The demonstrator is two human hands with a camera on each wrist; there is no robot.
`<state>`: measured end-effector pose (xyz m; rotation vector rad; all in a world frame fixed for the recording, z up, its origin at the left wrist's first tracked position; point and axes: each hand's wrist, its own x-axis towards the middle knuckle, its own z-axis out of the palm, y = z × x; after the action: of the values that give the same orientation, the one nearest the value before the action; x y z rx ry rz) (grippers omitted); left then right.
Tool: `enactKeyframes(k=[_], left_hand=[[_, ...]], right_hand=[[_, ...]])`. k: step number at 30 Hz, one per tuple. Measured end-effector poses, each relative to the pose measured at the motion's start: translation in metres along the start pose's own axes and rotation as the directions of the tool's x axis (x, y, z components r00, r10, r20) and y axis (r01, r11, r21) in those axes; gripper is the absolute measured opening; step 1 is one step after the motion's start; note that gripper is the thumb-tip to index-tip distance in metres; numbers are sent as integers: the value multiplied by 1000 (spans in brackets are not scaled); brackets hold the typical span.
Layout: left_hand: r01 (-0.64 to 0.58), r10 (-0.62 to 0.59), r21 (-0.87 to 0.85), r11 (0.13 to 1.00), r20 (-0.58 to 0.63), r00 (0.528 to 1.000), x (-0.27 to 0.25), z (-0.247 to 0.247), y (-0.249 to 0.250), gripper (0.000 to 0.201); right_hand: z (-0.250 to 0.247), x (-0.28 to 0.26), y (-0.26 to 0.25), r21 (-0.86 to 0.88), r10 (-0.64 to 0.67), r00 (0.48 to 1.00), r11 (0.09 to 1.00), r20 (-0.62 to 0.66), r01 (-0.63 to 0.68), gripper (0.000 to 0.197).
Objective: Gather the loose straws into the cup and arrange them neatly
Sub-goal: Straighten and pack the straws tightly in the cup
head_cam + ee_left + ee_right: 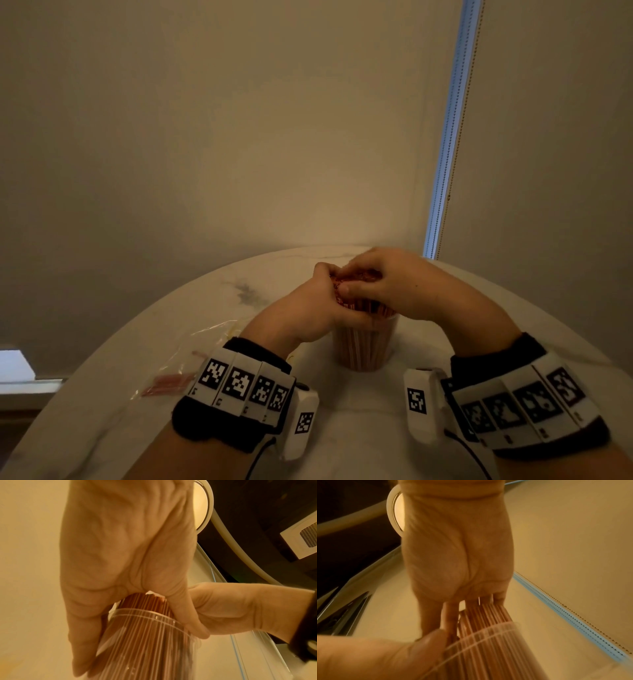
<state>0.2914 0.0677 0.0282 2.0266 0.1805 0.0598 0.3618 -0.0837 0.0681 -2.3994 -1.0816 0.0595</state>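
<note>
A clear plastic cup (364, 349) packed with red-and-white striped straws (380, 310) stands upright on the white marble table (356, 431). Both hands meet over the straw tops. My left hand (308, 308) wraps the bundle from the left just above the rim, and in the left wrist view its thumb presses the straws (147, 601) above the cup (145, 642). My right hand (394, 284) curls over the tops from the right; its fingers lie on the straws (484, 614) above the cup (488, 649). The straw tips are mostly hidden by the fingers.
A crumpled clear plastic bag (178, 363) with a red strip lies on the table to the left of my left wrist. A plain wall rises behind the round table. A blind's blue edge and bead chain (445, 137) hang at the back right.
</note>
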Motion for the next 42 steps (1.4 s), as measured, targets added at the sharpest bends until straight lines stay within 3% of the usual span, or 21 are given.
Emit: enactKeyframes(k=[3,5,7,10,14,17,21,24,27,30,34,37,39,42], left_hand=[[8,-7,46,999,-21,1000,0,0,-1,105],[10,-9,48,999,-27,1000,1,0,-2,105],[7,-6,54,999,-29,1000,0,1,-2,102],[14,-11,99,995,-33,999,-1,0,1,112],[28,-25,105,994,-22,999,-8,-7,14,140],[25,-14,143,989,-82,997,-21,-21,28,123],[55,-5,280,958,-179,984,-46,-58,32,74],[181,-58,432,884,-282,958,-67,-100,14,39],[375,-217,566,734,-328,919,-86,-133,-20,19],[484,-397,663,571,-292,870,-100,-146,-55,23],[434,-459,826,358,-249,853,-106,-141,-78,37],[437,-473,826,357,-244,847,-105,-140,-86,52],[452,-470,808,378,-252,846,-102,-141,-88,51],[459,-467,807,372,-265,844,-101,-140,-94,49]], right_hand=[[2,5,1,-83,35,974,995,-222,-55,6],[1,5,0,-48,-23,953,999,-301,9,5],[-1,4,0,-15,-40,971,999,-235,37,8],[-3,1,0,-7,1,1000,1000,4,-1,20],[-11,-5,-3,17,5,995,1000,-98,-4,18],[-16,-12,-15,36,-21,986,999,-163,27,19],[-12,-24,-44,47,-69,989,996,-130,76,20],[4,-37,-66,38,-94,994,995,-53,96,20],[27,-43,-84,-31,-98,990,994,103,102,22],[53,-32,-98,-179,-40,952,979,303,98,31],[90,-4,-114,-352,-17,912,919,410,176,46],[111,16,-118,-362,-19,910,914,414,184,41],[122,26,-120,-366,-24,914,912,405,186,32],[136,33,-122,-317,-33,912,932,409,176,39]])
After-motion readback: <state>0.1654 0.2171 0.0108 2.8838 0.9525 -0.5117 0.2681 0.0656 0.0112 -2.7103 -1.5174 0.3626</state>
